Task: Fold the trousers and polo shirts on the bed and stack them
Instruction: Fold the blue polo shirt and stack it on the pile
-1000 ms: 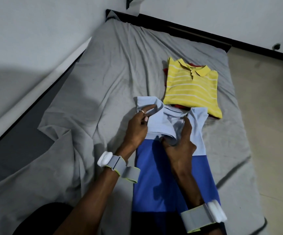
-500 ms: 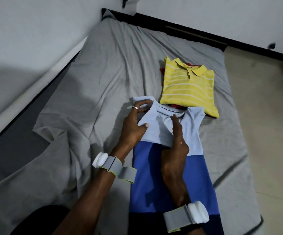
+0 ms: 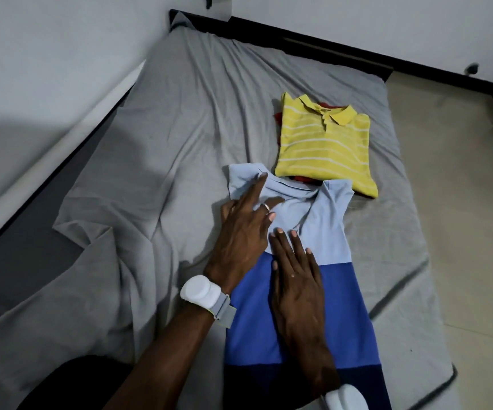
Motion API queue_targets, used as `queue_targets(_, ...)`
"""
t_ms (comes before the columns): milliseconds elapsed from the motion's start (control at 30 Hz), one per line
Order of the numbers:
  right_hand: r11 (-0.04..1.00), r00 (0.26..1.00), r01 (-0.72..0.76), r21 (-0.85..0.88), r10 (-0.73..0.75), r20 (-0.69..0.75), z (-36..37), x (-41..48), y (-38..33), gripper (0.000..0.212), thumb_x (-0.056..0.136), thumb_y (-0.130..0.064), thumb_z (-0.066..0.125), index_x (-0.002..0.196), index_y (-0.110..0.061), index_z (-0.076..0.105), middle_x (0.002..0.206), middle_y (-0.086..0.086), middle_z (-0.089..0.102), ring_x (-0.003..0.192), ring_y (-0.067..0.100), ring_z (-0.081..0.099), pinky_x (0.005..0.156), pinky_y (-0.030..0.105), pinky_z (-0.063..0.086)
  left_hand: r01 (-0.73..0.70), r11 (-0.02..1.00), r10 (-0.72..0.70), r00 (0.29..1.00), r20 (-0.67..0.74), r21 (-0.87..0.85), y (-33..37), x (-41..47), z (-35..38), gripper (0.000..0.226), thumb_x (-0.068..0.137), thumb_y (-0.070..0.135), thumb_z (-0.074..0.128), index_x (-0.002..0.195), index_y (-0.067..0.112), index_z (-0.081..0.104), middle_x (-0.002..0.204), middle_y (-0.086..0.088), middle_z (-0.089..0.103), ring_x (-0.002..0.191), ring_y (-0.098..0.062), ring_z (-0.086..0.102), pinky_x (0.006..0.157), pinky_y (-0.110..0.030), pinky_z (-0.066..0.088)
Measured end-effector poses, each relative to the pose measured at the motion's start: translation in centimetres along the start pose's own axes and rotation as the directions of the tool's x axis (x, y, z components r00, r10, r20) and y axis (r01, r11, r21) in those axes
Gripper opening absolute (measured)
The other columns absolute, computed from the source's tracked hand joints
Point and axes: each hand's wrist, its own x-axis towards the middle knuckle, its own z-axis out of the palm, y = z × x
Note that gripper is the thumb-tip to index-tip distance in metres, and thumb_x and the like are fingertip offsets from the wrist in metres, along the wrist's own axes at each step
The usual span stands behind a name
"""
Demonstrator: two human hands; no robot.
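Note:
A blue polo shirt (image 3: 322,238) with pale, mid and navy bands lies lengthwise on the grey bed (image 3: 180,128), its sides folded in to a narrow strip. My left hand (image 3: 243,232) lies flat on its left shoulder with straight fingers reaching toward the collar. My right hand (image 3: 295,285) presses flat on the middle of the shirt, fingers straight. Just beyond the collar sits a folded yellow striped polo (image 3: 325,146) on top of a red garment (image 3: 304,180), of which only edges show.
The grey sheet is rumpled at the left, with a loose fold (image 3: 97,232) near the wall. A dark bed frame (image 3: 313,39) runs along the head. Tiled floor (image 3: 461,202) lies to the right of the mattress.
Both hands have let go of the sleeve and collar cloth they were pinching and now lie flat on the shirt. The left sleeve is folded in and smoothed.

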Motion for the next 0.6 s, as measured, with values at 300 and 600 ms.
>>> queue_targets(300, 1.000, 1.000, -0.017, 0.002, 0.017, 0.025, 0.1, -0.3, 0.2, 0.056, 0.112, -0.027, 0.037, 0.165, -0.027, 0.021, 0.172, -0.012, 0.016, 0.159, 0.007, 0.009, 0.124, 0.043, 0.028, 0.100, 0.940, -0.147, 0.982, 0.121, 0.327, -0.5, -1.8, 0.4, 0.052, 0.112, 0.048, 0.019, 0.164, 0.042, 0.018, 0.174, 0.012, 0.002, 0.161, -0.020, 0.007, 0.122, -0.048, 0.021)
queue_targets(600, 0.993, 0.986, 0.032, -0.111, -0.014, 0.163, -4.4, -12.0, 1.0, 0.059, 0.112, -0.041, 0.026, 0.167, -0.029, 0.009, 0.175, -0.005, 0.005, 0.161, 0.017, 0.005, 0.126, 0.048, 0.022, 0.077, 0.926, -0.259, 0.841, 0.475, 0.368, 5.6, -15.8, -5.2, 0.076, 0.095, 0.056, 0.004, 0.166, 0.029, 0.002, 0.172, 0.001, -0.018, 0.160, -0.028, -0.009, 0.127, -0.050, 0.020)
